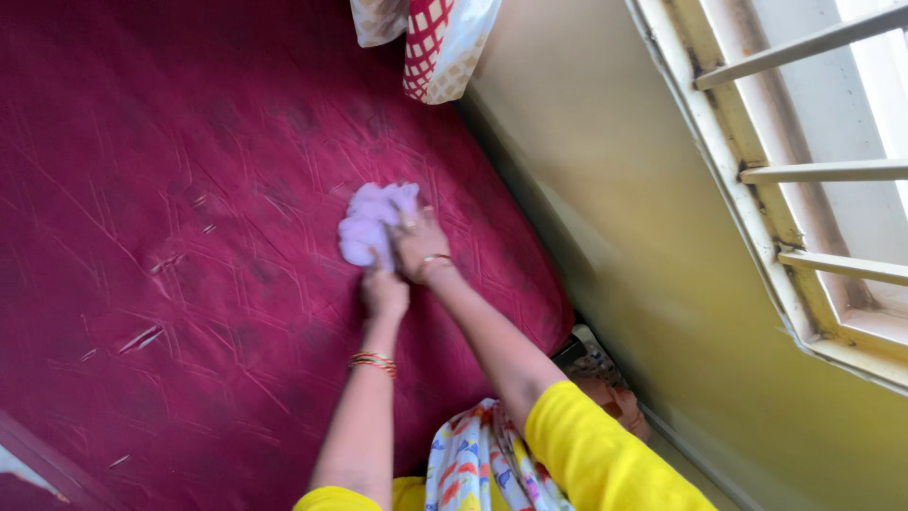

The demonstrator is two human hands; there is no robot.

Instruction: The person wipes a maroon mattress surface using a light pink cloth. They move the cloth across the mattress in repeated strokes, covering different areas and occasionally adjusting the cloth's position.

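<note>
Short bright yellow sleeves are worn, ending above the elbows, so both forearms are left bare. A stack of thin bangles in red, gold and green is worn on the wrist of the left hand (384,291). A single gold-coloured bangle is worn at the wrist of the right hand (419,242). A white scarf printed with multicoloured patches is draped down the front.

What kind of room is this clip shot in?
Most likely a bedroom in a home. Both hands, left hand and right hand, press a pale lilac cloth onto a bare maroon mattress; a patterned pillow lies at its head, beside a yellowish wall with a barred window.
</note>
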